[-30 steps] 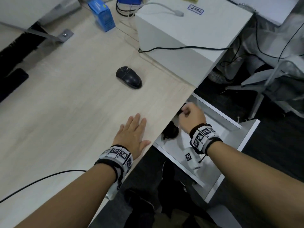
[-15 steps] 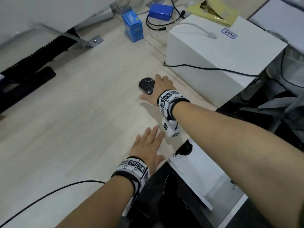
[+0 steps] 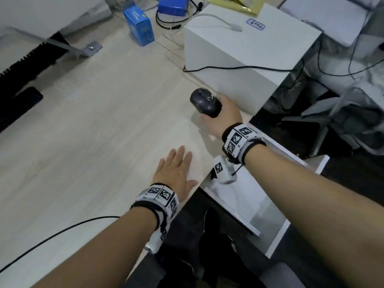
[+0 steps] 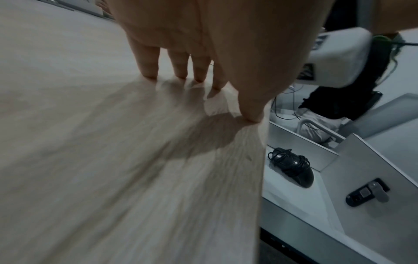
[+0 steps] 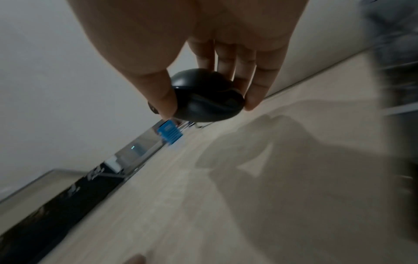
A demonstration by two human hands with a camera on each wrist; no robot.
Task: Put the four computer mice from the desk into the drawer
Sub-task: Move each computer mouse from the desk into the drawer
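My right hand grips a black mouse from behind and holds it lifted above the wooden desk, close to the white box. In the right wrist view the thumb and fingers pinch the black mouse by its sides, with its shadow on the desk below. My left hand lies flat on the desk near its right edge, fingers straight. The white drawer stands pulled out under the desk edge. Inside the drawer lies a black corded mouse with its cable wrapped round it.
A white box with a black cable across its side stands just behind the held mouse. A blue carton and a blue device sit at the desk's back. A black cable crosses the near desk. A grey chair stands right.
My right hand left the drawer, reached across the desk to the black mouse, closed round it and lifted it. The left hand stayed flat on the desk.
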